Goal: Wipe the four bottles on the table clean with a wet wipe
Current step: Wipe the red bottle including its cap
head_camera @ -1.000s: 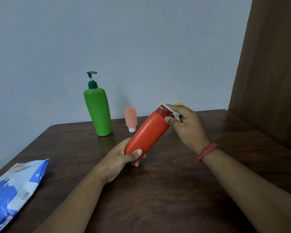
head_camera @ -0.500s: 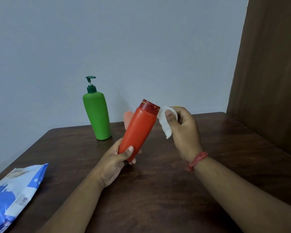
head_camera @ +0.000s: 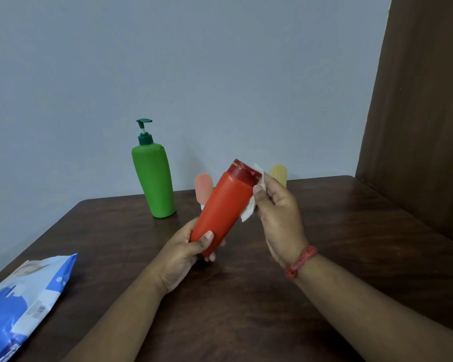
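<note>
A: Left hand (head_camera: 186,248) grips the base of the red bottle (head_camera: 224,206), tilted, held above the bench (head_camera: 246,296).

B: Right hand (head_camera: 279,212) pinches the wet wipe (head_camera: 249,211) against its upper side (near the cap). Green pump bottle (head_camera: 154,180) stands behind; 2 small bottles partly hidden.

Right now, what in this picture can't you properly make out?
- Head view: the small pink bottle is half hidden behind the red bottle; its cap barely shows.
- The small yellow bottle shows only its top, above the right hand.
- Most of the wet wipe is tucked between that hand and the red bottle.
- The blue wipes packet is cut by the left edge; its print is unreadable.
</note>
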`<state>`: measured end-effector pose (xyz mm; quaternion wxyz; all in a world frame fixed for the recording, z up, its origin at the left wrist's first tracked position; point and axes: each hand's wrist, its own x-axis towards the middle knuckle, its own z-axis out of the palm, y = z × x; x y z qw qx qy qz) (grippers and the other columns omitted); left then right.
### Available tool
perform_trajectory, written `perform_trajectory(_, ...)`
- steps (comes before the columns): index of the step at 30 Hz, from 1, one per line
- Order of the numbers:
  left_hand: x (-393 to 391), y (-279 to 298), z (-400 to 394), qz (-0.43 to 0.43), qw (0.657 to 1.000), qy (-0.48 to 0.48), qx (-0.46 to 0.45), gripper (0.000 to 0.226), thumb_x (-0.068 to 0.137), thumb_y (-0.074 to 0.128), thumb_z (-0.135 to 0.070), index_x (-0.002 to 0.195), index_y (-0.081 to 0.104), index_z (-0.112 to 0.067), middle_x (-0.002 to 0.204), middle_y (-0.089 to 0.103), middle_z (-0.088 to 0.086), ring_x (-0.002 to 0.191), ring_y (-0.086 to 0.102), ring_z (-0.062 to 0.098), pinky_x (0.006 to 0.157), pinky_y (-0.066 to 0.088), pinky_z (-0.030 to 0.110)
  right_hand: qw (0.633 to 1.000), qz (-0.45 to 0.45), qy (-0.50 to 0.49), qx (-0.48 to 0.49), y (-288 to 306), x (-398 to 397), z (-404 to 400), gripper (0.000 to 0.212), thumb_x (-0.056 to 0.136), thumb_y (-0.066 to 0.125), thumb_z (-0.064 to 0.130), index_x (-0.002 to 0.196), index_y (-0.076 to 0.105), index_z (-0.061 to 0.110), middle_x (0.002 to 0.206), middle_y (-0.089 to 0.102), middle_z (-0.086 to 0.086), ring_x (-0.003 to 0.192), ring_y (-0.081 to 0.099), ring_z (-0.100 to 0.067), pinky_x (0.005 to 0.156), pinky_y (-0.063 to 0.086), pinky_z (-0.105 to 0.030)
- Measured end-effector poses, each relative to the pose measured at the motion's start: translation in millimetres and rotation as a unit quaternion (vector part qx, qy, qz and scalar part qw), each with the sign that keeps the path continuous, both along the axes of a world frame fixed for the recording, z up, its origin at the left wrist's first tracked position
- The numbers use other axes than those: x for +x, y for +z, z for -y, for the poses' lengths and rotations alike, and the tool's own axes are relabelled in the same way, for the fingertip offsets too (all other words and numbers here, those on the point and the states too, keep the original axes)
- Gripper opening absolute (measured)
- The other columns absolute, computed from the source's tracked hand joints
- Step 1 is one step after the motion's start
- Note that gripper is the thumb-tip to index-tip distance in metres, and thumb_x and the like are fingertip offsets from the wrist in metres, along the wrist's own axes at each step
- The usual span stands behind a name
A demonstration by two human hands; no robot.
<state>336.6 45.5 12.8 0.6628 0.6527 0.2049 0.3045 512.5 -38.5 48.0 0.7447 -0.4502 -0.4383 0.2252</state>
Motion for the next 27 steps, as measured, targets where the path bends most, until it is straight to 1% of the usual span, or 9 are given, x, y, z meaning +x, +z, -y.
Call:
perform_trajectory(5,10.3,-0.1,9.5,0.042,0.998,-0.009,-0.044,0.048,0.088,0.064,-0.030,0.130,0.056,-0.009,0.093,0.066,0.014,0.070,0.055,0.019,0.064,0.048,0.027,0.998,-0.004,0.053,-0.023,-6.7,-15.9,1.1,0.025,0.106,0.045,0.023,0.109,0.069,0.018,0.105,0.071,-0.016,0.106,0.067,-0.032,0.100,0.050,-0.058)
perform_trajectory(8,13.8,-1.8,10.8,0.039,0.998,-0.006,-0.054,0.051,0.087,0.066,-0.029,0.131,0.054,-0.008,0.092,0.067,0.015,0.069,0.054,0.019,0.064,0.046,0.028,0.990,-0.127,0.037,0.053,7.8,-5.6,-1.8,0.029,0.107,0.040,0.016,0.112,0.069,0.019,0.109,0.074,-0.002,0.112,0.067,-0.021,0.103,0.050,-0.044)
perform_trajectory(10,15.8,-2.5,12.1,0.044,0.997,-0.002,-0.066,0.050,0.086,0.067,-0.029,0.131,0.055,-0.009,0.092,0.067,0.015,0.070,0.054,0.019,0.065,0.046,0.028,0.984,-0.149,0.049,0.087,11.3,-2.8,-0.4,0.031,0.108,0.037,0.015,0.122,0.065,0.018,0.120,0.072,0.000,0.120,0.064,-0.018,0.104,0.049,-0.038)
perform_trajectory(12,18.1,-3.2,12.8,0.060,0.995,0.000,-0.086,0.049,0.086,0.067,-0.029,0.128,0.056,-0.007,0.092,0.066,0.015,0.069,0.055,0.018,0.064,0.047,0.027,0.989,-0.110,0.081,0.064,1.3,-12.0,3.3,0.034,0.108,0.034,0.013,0.129,0.061,0.014,0.124,0.070,-0.005,0.121,0.063,-0.022,0.103,0.051,-0.038)
perform_trajectory(15,17.8,-2.5,10.8,0.105,0.987,0.015,-0.120,0.047,0.086,0.067,-0.028,0.125,0.057,-0.005,0.089,0.063,0.011,0.066,0.055,0.017,0.058,0.048,0.025,0.995,0.010,0.096,-0.025,-19.0,-23.1,-0.1,0.034,0.109,0.034,0.011,0.127,0.062,0.007,0.118,0.070,-0.014,0.116,0.064,-0.033,0.101,0.052,-0.046)
perform_trajectory(17,16.6,-1.4,10.6,0.102,0.987,0.018,-0.121,0.048,0.086,0.065,-0.028,0.127,0.056,-0.005,0.087,0.063,0.010,0.065,0.055,0.016,0.057,0.047,0.024,0.996,0.055,0.048,-0.040,-17.9,-20.0,-5.6,0.034,0.107,0.040,0.012,0.134,0.061,0.012,0.123,0.069,-0.006,0.119,0.064,-0.021,0.105,0.049,-0.045)
perform_trajectory(21,22.1,-1.7,17.8,0.059,0.993,0.001,-0.103,0.051,0.086,0.067,-0.030,0.130,0.053,-0.008,0.090,0.066,0.013,0.066,0.054,0.017,0.063,0.043,0.026,0.995,0.019,-0.101,0.007,7.6,-0.5,-3.5,0.028,0.099,0.058,0.009,0.114,0.067,0.031,0.110,0.072,0.012,0.109,0.066,-0.001,0.099,0.052,-0.029)
perform_trajectory(24,27.9,-2.7,22.1,0.054,0.994,-0.009,-0.099,0.048,0.086,0.066,-0.031,0.127,0.055,-0.009,0.091,0.067,0.012,0.066,0.054,0.016,0.062,0.042,0.025,0.992,0.020,-0.124,0.011,5.8,-0.8,2.4,0.029,0.097,0.062,0.009,0.118,0.066,0.028,0.113,0.071,0.014,0.110,0.066,0.000,0.099,0.052,-0.026)
perform_trajectory(27,26.9,-0.2,21.8,0.087,0.990,0.003,-0.112,0.043,0.087,0.065,-0.030,0.123,0.058,-0.009,0.089,0.065,0.009,0.065,0.055,0.016,0.059,0.043,0.024,0.986,0.107,-0.116,-0.058,-20.0,-19.5,3.3,0.029,0.100,0.058,0.016,0.128,0.066,0.019,0.118,0.071,0.007,0.111,0.065,-0.004,0.100,0.052,-0.032)
